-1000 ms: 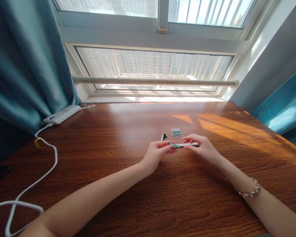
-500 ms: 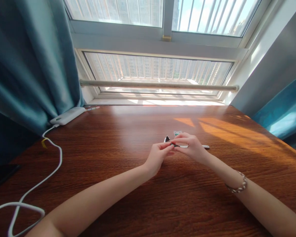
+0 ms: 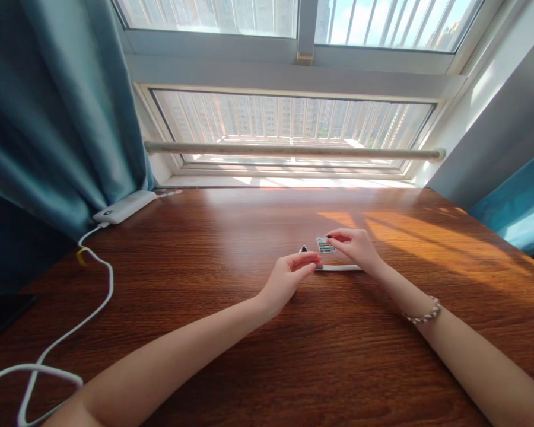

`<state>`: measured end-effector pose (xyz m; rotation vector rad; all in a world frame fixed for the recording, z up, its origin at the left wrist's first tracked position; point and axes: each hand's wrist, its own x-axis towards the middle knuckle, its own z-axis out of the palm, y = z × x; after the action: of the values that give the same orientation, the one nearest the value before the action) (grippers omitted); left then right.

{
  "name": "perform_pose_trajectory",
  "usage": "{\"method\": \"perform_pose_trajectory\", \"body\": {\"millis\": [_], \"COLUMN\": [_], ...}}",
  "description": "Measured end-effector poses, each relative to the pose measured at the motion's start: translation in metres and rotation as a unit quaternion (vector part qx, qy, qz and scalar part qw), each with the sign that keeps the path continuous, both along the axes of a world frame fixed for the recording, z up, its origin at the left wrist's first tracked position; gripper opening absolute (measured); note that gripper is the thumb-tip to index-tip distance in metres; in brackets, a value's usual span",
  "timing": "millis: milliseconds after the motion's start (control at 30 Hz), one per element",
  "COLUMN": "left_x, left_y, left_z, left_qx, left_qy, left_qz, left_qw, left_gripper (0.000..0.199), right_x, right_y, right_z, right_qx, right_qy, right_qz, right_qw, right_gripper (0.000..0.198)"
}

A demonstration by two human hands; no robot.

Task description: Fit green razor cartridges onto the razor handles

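Here's the brown wooden desk point(image 3: 293, 367), its far edge running along the window sill point(image 3: 285, 180), well beyond the fingers, its right edge slanting off past the right forearm; broad wood grain spreads in front of the hands, so there's room for both elbows. On the left, the white cable point(image 3: 109, 284) loops near the left arm, so swinging that elbow outward looks unwise. Now the hands: the left hand point(image 3: 285, 279) is loosely curved, thumb and fingers nearly together at one end of the white handle point(image 3: 340, 268), and whether it grips anything I cannot tell. The right hand point(image 3: 356, 246) arches over the desk, thumb and finger drawn into a pinch. The handle's other end slips out of sight beneath it, so that wrist is best kept raised. Just beyond the handle sits the clear case point(image 3: 320, 241) with green strips inside, probably light and easily nudged: come straight down rather than push sideways. A small metal part point(image 3: 304, 249) peeks out behind the left fingers, best not brushed. And smallest, a dark piece point(image 3: 328, 236), apparently in the right pinch at the case's far rim: light and level suits it.
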<state>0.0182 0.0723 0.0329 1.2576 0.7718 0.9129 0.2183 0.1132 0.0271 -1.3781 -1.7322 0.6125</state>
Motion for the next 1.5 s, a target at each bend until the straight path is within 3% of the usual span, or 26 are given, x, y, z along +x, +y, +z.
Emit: {"method": "perform_pose_trajectory", "body": {"millis": [100, 233, 400, 500, 567, 800, 967, 1033, 1133, 1233, 1300, 1500], "left_x": [-0.007, -0.013, 0.006, 0.026, 0.037, 0.053, 0.044, 0.035, 0.020, 0.004, -0.004, -0.020], "left_y": [0.008, 0.032, 0.074, 0.094, 0.102, 0.111, 0.105, 0.095, 0.073, 0.044, 0.028, 0.009], "left_z": [0.005, 0.001, -0.013, -0.019, -0.021, -0.024, -0.015, -0.009, 0.000, 0.003, 0.002, -0.007], "left_qx": [0.134, 0.310, 0.383, 0.390, 0.383, 0.370, 0.357, 0.340, 0.237, 0.141, 0.131, 0.236], "left_qy": [0.099, 0.275, 0.387, 0.423, 0.437, 0.427, 0.401, 0.373, 0.230, 0.160, 0.148, 0.184], "left_qz": [0.022, 0.042, 0.039, -0.009, -0.039, -0.056, -0.020, -0.001, -0.016, -0.039, -0.033, 0.052], "left_qw": [0.986, 0.909, 0.838, 0.818, 0.813, 0.824, 0.843, 0.863, 0.944, 0.976, 0.980, 0.953], "left_gripper": [0.028, 0.029, 0.053, 0.070, 0.068, 0.048, 0.050, 0.049, 0.048, 0.049, 0.047, 0.041], "right_x": [0.023, 0.038, 0.038, 0.037, 0.036, 0.033, 0.035, 0.038, 0.040, 0.038, 0.035, 0.017], "right_y": [0.015, 0.026, 0.026, 0.025, 0.025, 0.024, 0.023, 0.024, 0.024, 0.021, 0.017, -0.003], "right_z": [-0.015, -0.029, -0.031, -0.027, -0.025, -0.022, -0.024, -0.024, -0.021, -0.013, -0.005, 0.016], "right_qx": [-0.028, -0.068, -0.095, -0.097, -0.094, -0.102, -0.131, -0.143, -0.161, -0.185, -0.201, -0.252], "right_qy": [0.024, 0.075, 0.123, 0.137, 0.141, 0.175, 0.236, 0.269, 0.316, 0.350, 0.360, 0.330], "right_qz": [-0.047, -0.059, -0.044, -0.027, -0.016, 0.002, -0.020, -0.024, -0.006, 0.038, 0.068, 0.128], "right_qw": [0.998, 0.993, 0.987, 0.985, 0.985, 0.979, 0.963, 0.952, 0.935, 0.918, 0.908, 0.901], "right_gripper": [0.024, 0.034, 0.043, 0.045, 0.044, 0.032, 0.030, 0.031, 0.029, 0.029, 0.033, 0.040]}}
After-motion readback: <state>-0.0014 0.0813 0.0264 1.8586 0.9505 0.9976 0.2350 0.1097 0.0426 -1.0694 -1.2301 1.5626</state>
